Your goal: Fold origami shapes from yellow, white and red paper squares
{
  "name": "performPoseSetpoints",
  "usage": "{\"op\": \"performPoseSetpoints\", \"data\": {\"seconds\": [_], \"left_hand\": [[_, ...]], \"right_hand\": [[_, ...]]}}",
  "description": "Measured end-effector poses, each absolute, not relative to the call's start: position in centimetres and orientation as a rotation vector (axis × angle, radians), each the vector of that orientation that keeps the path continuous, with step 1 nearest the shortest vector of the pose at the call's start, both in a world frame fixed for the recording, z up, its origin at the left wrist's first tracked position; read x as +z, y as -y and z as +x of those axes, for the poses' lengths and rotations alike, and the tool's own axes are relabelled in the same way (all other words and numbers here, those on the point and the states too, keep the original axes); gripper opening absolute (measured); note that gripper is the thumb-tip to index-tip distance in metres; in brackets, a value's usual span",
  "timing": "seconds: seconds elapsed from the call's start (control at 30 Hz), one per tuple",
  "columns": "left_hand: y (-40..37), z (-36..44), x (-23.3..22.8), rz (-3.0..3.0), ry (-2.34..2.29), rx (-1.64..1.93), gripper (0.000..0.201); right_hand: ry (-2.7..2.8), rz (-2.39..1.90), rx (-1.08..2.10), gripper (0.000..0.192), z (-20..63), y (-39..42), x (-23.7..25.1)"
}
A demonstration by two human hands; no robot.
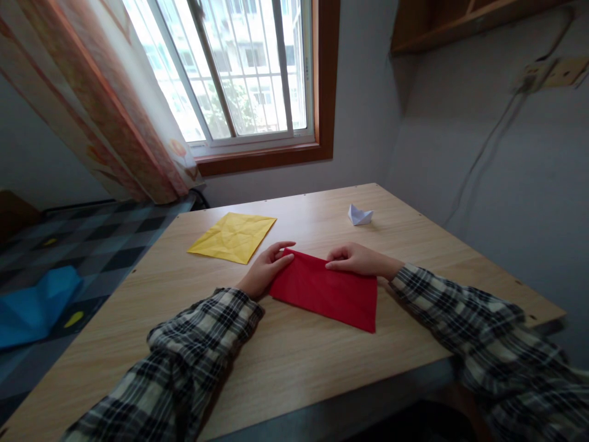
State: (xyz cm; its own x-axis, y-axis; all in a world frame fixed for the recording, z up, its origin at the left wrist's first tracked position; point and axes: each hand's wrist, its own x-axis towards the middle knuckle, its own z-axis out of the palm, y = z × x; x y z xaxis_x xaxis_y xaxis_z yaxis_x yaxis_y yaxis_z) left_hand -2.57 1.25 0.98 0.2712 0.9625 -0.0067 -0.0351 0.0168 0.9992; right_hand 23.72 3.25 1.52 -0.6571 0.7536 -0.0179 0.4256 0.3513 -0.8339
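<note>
Red paper (327, 290), folded into a flat rectangle, lies at the middle of the wooden worktop (294, 368). The left hand (264, 270) presses its corner at 10 o'clock with flat fingers; the right hand (356, 259) presses the far edge at 1 o'clock, grip closed on nothing. It seems a crease is being flattened. Creased yellow paper (234, 236) lies at 10 o'clock, a white paper boat (359, 215) at 1 o'clock.
</note>
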Motion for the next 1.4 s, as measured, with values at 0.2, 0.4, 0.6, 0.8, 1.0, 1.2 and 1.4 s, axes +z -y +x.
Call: {"op": "performPoseSetpoints", "data": {"seconds": [0.2, 0.4, 0.6, 0.8, 1.0, 1.2, 1.4], "left_hand": [[-1.3, -2.5, 0.9, 1.324, -1.0, 1.011, 0.024], [-1.1, -2.4, 1.0, 1.381, -1.029, 1.005, 0.025], [-1.3, -2.5, 1.0, 1.482, -1.089, 1.025, 0.026], [-1.4, -2.6, 1.0, 1.609, -1.157, 0.96, 0.026], [-1.2, -2.5, 1.2, 1.844, -1.105, 0.815, 0.026], [-1.0, -2.3, 1.3, 1.991, -1.03, 0.772, 0.027], [-1.2, -2.2, 1.3, 2.041, -1.021, 0.745, 0.035]], "right_hand": [[2.259, -1.016, 1.207, 0.03, 23.5, -3.3, 1.1], [2.275, -0.965, 1.181, 0.027, 23.3, -3.3, 0.9], [2.276, -0.966, 1.166, 0.026, 22.9, -2.8, 0.9], [2.305, -0.93, 1.144, 0.027, 22.4, -2.5, 0.8], [2.342, -0.915, 1.132, 0.027, 22.1, -2.1, 0.9], [2.319, -0.891, 1.105, 0.028, 20.9, -1.5, 0.7], [2.181, -0.954, 1.005, 0.029, 19.6, -1.4, -0.1]]}}
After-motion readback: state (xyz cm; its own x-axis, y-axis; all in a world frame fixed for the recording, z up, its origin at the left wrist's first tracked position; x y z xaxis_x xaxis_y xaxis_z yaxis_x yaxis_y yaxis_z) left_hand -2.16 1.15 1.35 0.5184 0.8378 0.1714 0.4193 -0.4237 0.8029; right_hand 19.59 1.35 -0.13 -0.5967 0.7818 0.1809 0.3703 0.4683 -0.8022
